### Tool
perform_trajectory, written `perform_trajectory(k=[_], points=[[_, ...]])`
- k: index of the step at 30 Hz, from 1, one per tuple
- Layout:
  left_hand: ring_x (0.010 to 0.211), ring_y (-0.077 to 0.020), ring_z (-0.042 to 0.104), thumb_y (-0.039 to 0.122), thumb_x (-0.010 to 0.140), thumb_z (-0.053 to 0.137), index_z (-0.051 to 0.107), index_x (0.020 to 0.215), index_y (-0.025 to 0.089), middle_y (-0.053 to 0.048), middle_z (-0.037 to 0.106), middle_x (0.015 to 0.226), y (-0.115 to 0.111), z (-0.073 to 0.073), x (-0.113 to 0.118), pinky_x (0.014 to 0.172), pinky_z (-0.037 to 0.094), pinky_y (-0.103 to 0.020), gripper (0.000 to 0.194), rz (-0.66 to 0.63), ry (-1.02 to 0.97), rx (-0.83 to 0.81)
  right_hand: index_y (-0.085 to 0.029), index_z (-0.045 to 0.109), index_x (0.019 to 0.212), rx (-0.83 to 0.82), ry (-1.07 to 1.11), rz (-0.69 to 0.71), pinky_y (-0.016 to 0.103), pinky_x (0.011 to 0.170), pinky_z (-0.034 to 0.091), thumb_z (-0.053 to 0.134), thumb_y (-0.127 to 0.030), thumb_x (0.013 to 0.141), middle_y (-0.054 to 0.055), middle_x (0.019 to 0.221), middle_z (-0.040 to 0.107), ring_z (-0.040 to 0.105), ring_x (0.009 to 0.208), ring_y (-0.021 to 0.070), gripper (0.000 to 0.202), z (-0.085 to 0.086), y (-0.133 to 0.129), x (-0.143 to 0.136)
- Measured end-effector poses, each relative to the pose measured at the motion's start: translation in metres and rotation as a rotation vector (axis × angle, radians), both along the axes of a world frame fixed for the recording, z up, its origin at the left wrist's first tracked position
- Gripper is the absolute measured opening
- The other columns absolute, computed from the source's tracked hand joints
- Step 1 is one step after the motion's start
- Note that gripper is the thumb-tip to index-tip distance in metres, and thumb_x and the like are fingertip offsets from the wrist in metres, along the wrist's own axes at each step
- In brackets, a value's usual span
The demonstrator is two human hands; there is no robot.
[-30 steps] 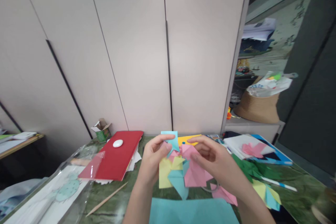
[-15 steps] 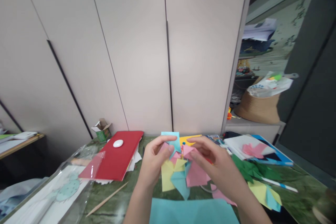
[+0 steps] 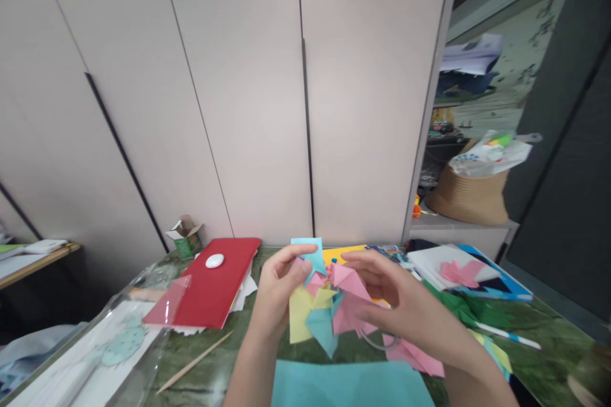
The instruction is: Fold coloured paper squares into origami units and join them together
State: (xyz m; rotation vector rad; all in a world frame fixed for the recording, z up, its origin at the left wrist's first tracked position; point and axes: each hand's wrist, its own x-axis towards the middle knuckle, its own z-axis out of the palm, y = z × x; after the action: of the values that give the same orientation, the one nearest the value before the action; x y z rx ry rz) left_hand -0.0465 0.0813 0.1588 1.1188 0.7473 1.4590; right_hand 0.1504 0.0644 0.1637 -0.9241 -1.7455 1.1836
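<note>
A cluster of folded papers (image 3: 322, 299) in pink, yellow and light blue hangs between my hands over the table. My left hand (image 3: 281, 286) pinches it at its upper left, thumb and index finger on a light blue and a pink piece. Around its right side curls my right hand (image 3: 394, 296), its thumb against a large pink folded piece (image 3: 351, 299) and its index finger near the top. Small beads (image 3: 334, 261) show at the cluster's middle. The remaining right fingers are partly hidden behind the paper.
A light blue sheet (image 3: 351, 385) lies in front. To the left are a wooden stick (image 3: 195, 361), a red folder (image 3: 214, 292) with a white disc (image 3: 214, 261), and a clear plastic sleeve (image 3: 153, 356). Green paper (image 3: 491, 311), a marker (image 3: 510, 335) and a pink folded paper (image 3: 461, 272) lie right.
My right thumb has slid down from the tip of the pink piece to its lower part, and the hand has opened wider. The cluster has shifted slightly left.
</note>
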Motion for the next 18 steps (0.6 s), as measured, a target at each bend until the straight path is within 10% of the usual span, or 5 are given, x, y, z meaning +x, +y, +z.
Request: perform_trajectory(k=[18], points=[[0.049,-0.0103,0.058,0.024,0.061,0.076,0.071,0.085,0.015,0.0,0.064,0.058,-0.0041,0.0035,0.0064,0.05,0.044,-0.019,0.026,0.064,-0.199,-0.043,-0.02,0.046,0.07,0.032,0.2,-0.099,0.021,0.068,0.047,0.062,-0.029,0.081,0.004,0.1,0.064,0.061,0.087,0.0137,0.021,0.0024,0.0012,-0.0069]])
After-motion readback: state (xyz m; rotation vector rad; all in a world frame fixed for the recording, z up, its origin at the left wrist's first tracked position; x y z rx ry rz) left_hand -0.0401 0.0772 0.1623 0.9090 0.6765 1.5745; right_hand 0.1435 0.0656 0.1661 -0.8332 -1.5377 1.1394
